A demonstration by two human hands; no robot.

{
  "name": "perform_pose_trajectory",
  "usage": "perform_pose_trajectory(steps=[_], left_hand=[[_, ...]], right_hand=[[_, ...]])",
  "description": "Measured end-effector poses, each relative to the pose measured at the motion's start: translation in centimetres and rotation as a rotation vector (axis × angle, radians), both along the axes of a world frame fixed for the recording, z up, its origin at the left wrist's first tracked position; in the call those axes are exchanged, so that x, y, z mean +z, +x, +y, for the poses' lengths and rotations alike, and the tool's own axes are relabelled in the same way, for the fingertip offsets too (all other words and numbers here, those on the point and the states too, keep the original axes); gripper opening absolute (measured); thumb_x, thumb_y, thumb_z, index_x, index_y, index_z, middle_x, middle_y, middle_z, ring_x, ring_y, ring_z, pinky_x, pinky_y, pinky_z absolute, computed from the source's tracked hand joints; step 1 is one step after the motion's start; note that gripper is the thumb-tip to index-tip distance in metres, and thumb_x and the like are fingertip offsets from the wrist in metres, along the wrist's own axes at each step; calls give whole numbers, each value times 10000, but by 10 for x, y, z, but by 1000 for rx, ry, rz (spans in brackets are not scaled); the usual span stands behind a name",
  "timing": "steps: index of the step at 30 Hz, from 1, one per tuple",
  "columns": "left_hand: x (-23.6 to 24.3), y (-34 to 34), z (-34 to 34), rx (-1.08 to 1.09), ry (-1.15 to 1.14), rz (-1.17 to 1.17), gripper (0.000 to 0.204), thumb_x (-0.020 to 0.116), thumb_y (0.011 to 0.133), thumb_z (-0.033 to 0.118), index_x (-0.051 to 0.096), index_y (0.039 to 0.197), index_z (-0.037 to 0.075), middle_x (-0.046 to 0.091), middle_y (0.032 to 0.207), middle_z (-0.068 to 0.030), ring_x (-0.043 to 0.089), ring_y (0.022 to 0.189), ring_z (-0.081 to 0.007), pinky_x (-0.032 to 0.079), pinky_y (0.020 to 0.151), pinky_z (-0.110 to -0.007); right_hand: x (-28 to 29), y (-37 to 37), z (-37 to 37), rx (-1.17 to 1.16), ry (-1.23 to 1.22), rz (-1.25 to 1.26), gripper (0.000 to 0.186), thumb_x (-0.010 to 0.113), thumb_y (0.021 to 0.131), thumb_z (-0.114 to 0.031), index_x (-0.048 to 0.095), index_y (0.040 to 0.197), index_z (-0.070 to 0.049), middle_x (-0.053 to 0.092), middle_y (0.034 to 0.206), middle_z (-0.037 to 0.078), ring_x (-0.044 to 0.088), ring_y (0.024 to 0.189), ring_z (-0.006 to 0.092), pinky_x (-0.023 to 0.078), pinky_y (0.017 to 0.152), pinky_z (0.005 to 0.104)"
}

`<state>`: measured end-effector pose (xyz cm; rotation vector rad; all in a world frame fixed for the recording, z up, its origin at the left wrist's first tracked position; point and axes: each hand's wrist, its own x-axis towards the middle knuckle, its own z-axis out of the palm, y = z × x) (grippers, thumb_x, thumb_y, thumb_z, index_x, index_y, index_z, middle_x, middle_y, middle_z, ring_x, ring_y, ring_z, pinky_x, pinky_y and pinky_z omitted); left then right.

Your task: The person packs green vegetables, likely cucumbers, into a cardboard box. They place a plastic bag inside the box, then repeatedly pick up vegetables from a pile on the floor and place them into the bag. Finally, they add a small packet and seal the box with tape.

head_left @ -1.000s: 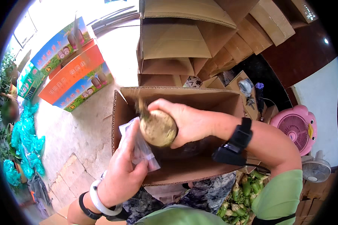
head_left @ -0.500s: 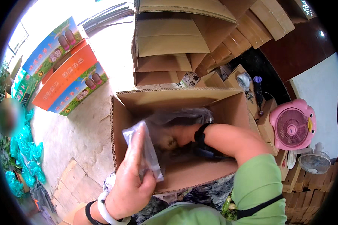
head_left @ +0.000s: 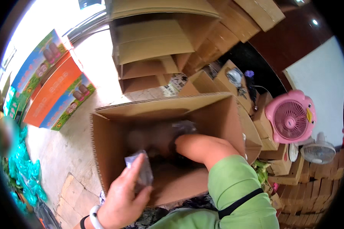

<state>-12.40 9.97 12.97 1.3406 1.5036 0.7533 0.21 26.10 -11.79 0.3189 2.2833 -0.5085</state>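
Observation:
A deep brown cardboard box (head_left: 166, 107) stands upright with its top open in front of me. Inside it lies a clear plastic bag (head_left: 144, 173), its edge rising at the near left. My left hand (head_left: 122, 194), wearing a white bangle, holds that edge between the straight fingers and the thumb. My right hand (head_left: 161, 144) reaches down into the bag within the box. Blur, shadow and plastic hide its fingers, and something pale and smeared lies beside them. A dark band circles the right wrist.
Empty brown cartons (head_left: 153, 42) are stacked beyond the box. Colourful printed cartons (head_left: 57, 87) stand at the left, near teal plastic bags (head_left: 26, 171). On the right are a pink fan (head_left: 290, 118), a small white fan (head_left: 318, 150) and piles of flattened cardboard (head_left: 313, 198).
My right hand has gone deeper into the box and further left. The left hand has moved slightly lower with the bag edge. The whole view has shifted and tilted.

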Motion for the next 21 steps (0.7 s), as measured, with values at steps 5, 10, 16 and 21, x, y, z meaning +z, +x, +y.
perform_pose_trajectory(steps=[5,10,16,21], left_hand=[[-17,7,2,181,-98,-159,572,600,730,-39,405,1267,-49,555,1136,-150,542,1011,-192,423,874,-295],[-9,20,0,245,-128,-133,506,599,701,-90,503,1196,-44,604,982,-39,542,856,-70,433,780,-206],[-12,32,-5,247,-119,-26,410,515,739,-120,552,1140,-43,617,957,-50,553,843,-86,433,760,-204],[-14,29,-6,263,-99,5,333,477,820,-42,566,1140,-14,606,848,-18,534,769,-68,407,714,-181]], right_hand=[[111,-30,16,216,-30,-190,356,615,763,-271,616,1082,-112,611,1074,133,583,954,260,451,820,403],[260,32,19,-73,-271,418,525,642,704,-320,567,1134,-29,594,1111,142,565,1006,275,449,838,378],[326,235,-18,-816,-311,888,452,600,784,-182,500,1193,-18,616,1010,123,591,881,175,480,745,288],[233,423,-89,-1492,-143,897,419,606,824,-169,494,1209,-47,612,1007,66,563,901,121,458,791,264]])
